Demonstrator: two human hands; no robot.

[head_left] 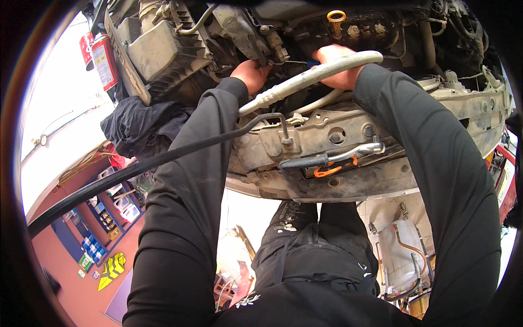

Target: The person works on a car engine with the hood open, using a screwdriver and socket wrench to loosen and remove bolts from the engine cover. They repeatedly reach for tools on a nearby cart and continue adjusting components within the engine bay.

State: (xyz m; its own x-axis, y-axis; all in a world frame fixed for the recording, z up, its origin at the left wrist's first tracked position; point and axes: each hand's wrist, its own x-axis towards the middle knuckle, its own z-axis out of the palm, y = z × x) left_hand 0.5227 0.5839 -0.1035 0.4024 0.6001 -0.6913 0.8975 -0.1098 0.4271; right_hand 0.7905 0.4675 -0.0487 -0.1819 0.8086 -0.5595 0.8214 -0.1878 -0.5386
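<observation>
Both my hands reach into a car's engine bay behind the dusty front crossmember (316, 131). My right hand (339, 68) is closed on a blue-handled tool (312, 64), partly hidden by the hand. From it a thin metal shaft (296, 62) points toward my left hand (251, 75). The left fingers are bent and pressed in beside a hose and a metal fitting (280, 52); their tips are hidden, and what they grip cannot be made out. A thick grey hose (310, 79) arches in front of both hands and covers part of the right one.
A ratchet (338, 155) with a dark handle lies on the crossmember by an orange hook (328, 171). A black rod (163, 157) slants across my left forearm. A dark cloth (141, 125), red cans (103, 60) and an air filter box (150, 49) sit left. A dipstick ring (336, 17) stands behind.
</observation>
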